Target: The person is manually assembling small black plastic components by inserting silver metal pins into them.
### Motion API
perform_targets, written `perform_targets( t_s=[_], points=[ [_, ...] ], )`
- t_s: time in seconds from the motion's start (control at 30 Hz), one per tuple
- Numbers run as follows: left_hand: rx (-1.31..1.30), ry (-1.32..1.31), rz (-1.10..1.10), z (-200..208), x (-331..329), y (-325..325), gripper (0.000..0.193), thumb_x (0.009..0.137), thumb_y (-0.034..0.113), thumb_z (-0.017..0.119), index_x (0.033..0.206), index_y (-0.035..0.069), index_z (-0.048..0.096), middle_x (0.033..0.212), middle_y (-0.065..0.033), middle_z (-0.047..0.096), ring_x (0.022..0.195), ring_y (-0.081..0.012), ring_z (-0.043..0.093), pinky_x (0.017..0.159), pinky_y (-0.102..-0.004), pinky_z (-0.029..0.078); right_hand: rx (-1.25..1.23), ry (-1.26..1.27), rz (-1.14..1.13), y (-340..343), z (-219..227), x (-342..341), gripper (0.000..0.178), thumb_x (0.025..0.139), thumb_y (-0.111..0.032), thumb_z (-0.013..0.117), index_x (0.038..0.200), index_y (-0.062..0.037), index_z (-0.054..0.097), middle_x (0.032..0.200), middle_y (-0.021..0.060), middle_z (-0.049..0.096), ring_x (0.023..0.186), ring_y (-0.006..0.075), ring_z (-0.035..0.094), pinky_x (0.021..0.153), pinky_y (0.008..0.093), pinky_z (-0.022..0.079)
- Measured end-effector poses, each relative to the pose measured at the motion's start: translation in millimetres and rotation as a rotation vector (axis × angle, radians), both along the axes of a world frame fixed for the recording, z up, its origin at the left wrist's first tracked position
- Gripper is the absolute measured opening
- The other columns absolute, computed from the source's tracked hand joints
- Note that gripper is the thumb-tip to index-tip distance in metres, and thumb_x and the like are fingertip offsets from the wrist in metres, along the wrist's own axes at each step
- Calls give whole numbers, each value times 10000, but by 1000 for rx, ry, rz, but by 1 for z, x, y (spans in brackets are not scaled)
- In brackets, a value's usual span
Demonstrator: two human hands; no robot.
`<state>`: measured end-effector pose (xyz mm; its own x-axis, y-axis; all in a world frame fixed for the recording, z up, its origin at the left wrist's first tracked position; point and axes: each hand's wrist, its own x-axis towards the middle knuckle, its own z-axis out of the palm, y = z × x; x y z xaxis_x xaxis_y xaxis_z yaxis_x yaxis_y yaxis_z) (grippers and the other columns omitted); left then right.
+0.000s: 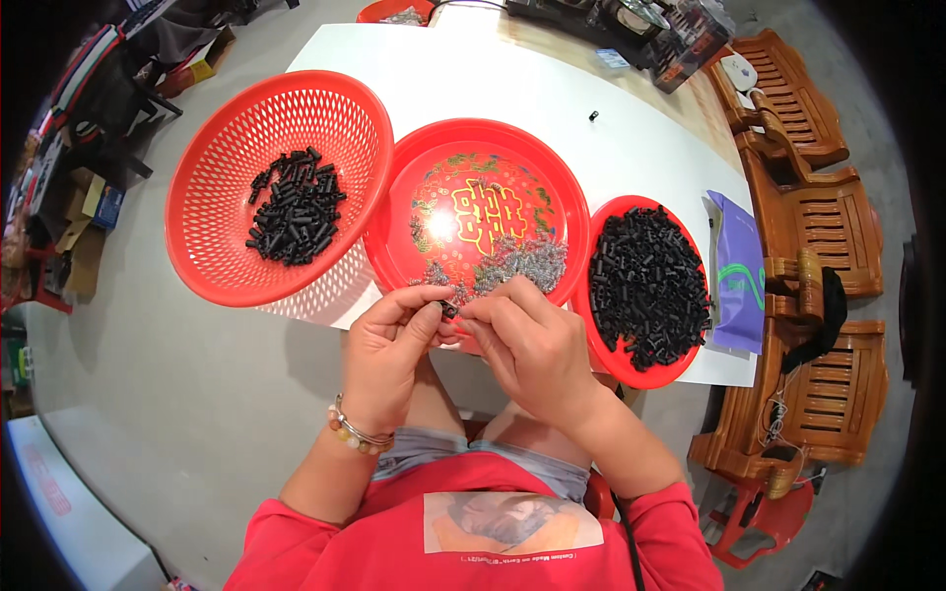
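Between thumb and forefinger of my left hand (394, 340) is a small black cylindrical part (448, 309). Close beside it, the fingertips of my right hand (522, 340) are pinched together; whatever they hold is too small to make out. Both hands are over the near rim of a round red tray (409, 177) with a gold pattern. A heap of tiny silvery metal pieces (527, 262) lies in the tray's near part. To the left, a red mesh basket (212, 197) holds a pile of black cylindrical parts (298, 212). An oval red tray (603, 350) on the right is filled with more black parts (650, 286).
The trays stand on a white tabletop (621, 167), the basket overhanging its left edge. A purple package (737, 276) lies at the right edge. One loose black piece (593, 116) sits farther back. Wooden chairs (833, 241) line the right side; a red stool (764, 522) stands at lower right.
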<state>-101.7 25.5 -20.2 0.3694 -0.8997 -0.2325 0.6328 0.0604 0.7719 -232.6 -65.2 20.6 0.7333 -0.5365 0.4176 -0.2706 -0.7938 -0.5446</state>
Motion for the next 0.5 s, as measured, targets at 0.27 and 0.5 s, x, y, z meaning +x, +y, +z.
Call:
perform_targets(
  t_s=[0.27,0.5],
  points=[
    [12,109,-71,5,-4,2,181,921,72,535,1080,-1,579,939,-101,652,803,-158,650,748,-267,542,93,-100,-76,8,2,-10,122,782,-57,654,899,-42,620,774,88,558,596,239,599,481,313,467],
    [-51,615,-228,-3,-8,1,236,934,114,518,1150,20,541,995,-95,630,871,-157,631,763,-263,537,981,-206,-47,7,4,-33,178,841,-32,619,1018,-13,629,872,70,656,655,90,603,539,213,472]
  ],
)
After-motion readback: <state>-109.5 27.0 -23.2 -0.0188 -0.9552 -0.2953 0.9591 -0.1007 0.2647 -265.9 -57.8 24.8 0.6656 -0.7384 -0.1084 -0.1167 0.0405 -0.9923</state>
